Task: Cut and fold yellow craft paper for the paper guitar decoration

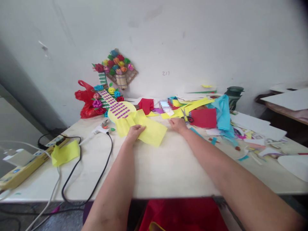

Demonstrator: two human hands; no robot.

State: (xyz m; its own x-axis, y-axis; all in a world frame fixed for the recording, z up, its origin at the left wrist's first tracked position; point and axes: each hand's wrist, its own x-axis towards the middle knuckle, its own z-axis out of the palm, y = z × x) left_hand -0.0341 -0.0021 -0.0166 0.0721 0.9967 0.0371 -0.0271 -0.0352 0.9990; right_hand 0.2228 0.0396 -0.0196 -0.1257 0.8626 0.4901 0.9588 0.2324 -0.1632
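Observation:
My left hand [135, 132] pinches a sheet of thin yellow crepe paper [154, 131] near its middle, thumb on top. The sheet spreads over the white table and its left part overlaps a pale yellow guitar-shaped cutout [132, 109] with purple strips. My right hand [178, 124] is at the table's middle, apart from the sheet, its fingers drawn together; what they hold, if anything, is hidden. Just beyond it, scissors [185, 116] with dark handles lie on long yellow paper strips [194, 107], beside a folded red piece [204, 118].
A white glue gun [100, 129] with a black cord lies left, near a yellow power strip [31, 163] and a yellow paper piece [66, 153]. Paper-flower crafts [117, 67] lean on the wall by a red bag [84, 99]. Blue paper [221, 112] and scraps [255, 144] cover the right.

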